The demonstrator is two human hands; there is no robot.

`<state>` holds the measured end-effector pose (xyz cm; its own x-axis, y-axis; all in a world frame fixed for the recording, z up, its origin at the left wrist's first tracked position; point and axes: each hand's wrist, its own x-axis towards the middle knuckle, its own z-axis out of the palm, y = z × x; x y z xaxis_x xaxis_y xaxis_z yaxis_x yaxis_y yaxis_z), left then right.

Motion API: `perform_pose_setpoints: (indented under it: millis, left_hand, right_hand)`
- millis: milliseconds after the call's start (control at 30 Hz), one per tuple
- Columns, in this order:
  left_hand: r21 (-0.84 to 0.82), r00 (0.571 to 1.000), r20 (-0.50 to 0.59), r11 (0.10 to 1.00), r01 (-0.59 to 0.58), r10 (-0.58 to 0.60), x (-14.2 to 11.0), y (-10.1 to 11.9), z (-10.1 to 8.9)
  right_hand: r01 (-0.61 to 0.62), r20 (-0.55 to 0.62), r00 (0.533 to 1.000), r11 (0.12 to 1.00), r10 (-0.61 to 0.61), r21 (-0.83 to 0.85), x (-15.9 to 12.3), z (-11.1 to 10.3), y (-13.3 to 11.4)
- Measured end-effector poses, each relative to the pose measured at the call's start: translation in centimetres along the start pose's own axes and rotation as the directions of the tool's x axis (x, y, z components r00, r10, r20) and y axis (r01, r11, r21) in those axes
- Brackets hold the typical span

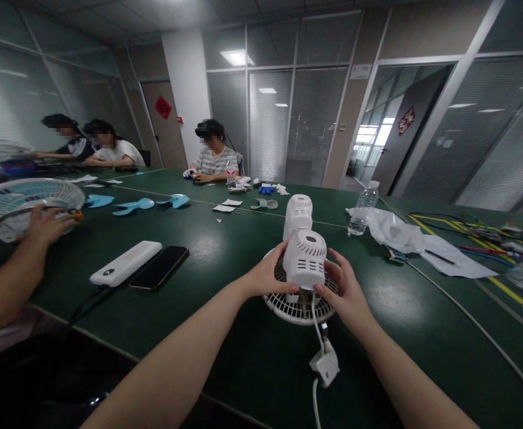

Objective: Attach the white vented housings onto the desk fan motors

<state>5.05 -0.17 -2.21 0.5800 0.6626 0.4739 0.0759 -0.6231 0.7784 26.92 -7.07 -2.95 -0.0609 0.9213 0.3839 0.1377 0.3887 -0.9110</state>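
Observation:
A white fan motor housing (306,259) with slotted vents sits between my hands, above a round white fan grille (300,314). My left hand (265,275) grips its left side, the thumb along the lower edge. On the other side my right hand (345,293) presses its thumb to the lower right corner, with the fingers raised around the side. Directly behind stands a second white vented housing (299,211); how the two join is hidden. A white cord runs down from the near housing to a white block-like piece (326,364) by the table's front edge.
Left of my arms lie a white power bank (126,263) and a black phone (160,268). Blue fan blades (136,205) lie farther back. A neighbour's hand (46,223) touches another fan grille (2,196). At right are a plastic bottle (363,208), paper and cables.

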Motion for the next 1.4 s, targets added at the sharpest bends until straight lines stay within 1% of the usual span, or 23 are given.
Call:
perform_pose_setpoints:
  millis: [167,267,400,533,633,733,800,967,1100,1267,1400]
  left_hand:
    - [-0.098,0.999,0.012,0.995,0.037,-0.036,-0.06,-0.18,-0.07]
    - [-0.126,0.999,0.031,0.991,0.038,-0.034,-0.10,-0.12,-0.15]
    - [-0.128,0.998,0.058,0.991,0.038,-0.031,-0.06,0.04,-0.25]
    - [-0.114,0.999,0.054,0.993,0.013,-0.007,-0.03,0.17,-0.19]
    - [-0.041,0.999,0.032,0.999,-0.013,0.014,-0.08,0.31,-0.03]
    - [0.026,1.000,0.008,1.000,-0.014,0.014,-0.14,0.34,0.21]
    - [0.017,1.000,0.009,1.000,-0.010,0.010,-0.12,0.21,0.38]
    - [-0.088,0.999,0.027,0.996,0.018,-0.016,0.02,-0.29,0.46]
    - [-0.103,0.998,0.042,0.994,0.044,-0.040,0.00,-0.05,0.20]
    - [-0.058,0.996,0.070,0.997,0.056,-0.052,-0.18,0.65,-0.02]
    - [-0.040,0.996,0.069,0.997,0.065,-0.062,-0.25,0.47,-0.02]
  right_hand:
    - [0.008,0.008,1.000,1.000,-0.008,0.018,0.17,-0.29,0.02]
    - [-0.006,0.014,1.000,0.999,0.005,0.052,0.17,-0.25,-0.24]
    - [-0.043,0.012,0.999,0.994,0.042,0.102,0.19,-0.19,-0.57]
    - [-0.078,0.053,0.996,0.979,0.069,0.190,0.22,-0.40,-0.45]
    - [-0.088,0.085,0.994,0.969,0.071,0.230,0.21,-0.62,-0.10]
    - [-0.117,0.107,0.990,0.957,0.091,0.266,0.18,-0.65,0.20]
    - [-0.136,0.106,0.988,0.950,0.110,0.283,0.17,-0.54,0.26]
    - [-0.184,0.107,0.981,0.937,0.159,0.296,0.14,-0.18,-0.08]
    - [-0.165,0.104,0.984,0.948,0.141,0.271,0.06,-0.20,-0.33]
    - [-0.120,0.116,0.989,0.961,0.093,0.248,0.05,-0.47,-0.26]
    - [-0.104,0.136,0.988,0.962,0.071,0.254,0.16,-0.63,-0.24]
